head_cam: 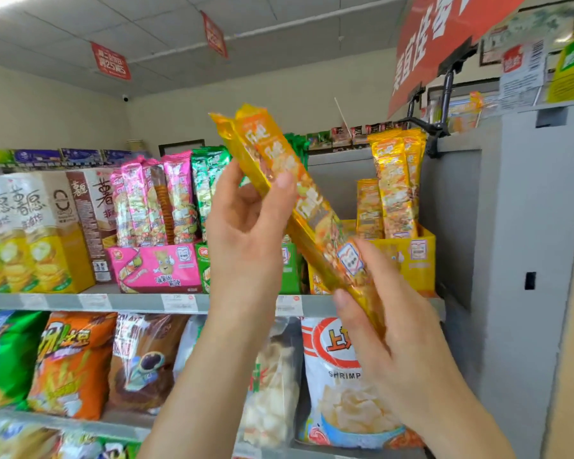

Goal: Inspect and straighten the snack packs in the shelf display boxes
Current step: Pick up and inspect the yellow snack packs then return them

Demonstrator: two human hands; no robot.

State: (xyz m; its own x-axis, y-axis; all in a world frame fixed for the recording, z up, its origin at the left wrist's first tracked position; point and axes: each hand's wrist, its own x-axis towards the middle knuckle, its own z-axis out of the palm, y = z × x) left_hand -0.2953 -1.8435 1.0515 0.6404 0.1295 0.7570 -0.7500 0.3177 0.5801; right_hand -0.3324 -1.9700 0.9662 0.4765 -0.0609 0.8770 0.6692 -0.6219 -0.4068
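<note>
Yellow-orange foil noted on two long snack packs in the head view, held together and tilted, upper ends up and to the left, lower ends down and to the right. Held clear of the shelf, in front of the green display box and just left of the yellow display box. Gripped at the upper half by the left hand: thumb pressed on the front face, fingers curled behind. Gripped at the lower end by the right hand: fingers wrapped over the front, thumb underneath. Noted more yellow packs standing upright in the yellow display box. Noted pink packs upright in the pink display box, further left on the same shelf. Noted a white shrimp-chip bag on the level below, partly behind the right hand.
</note>
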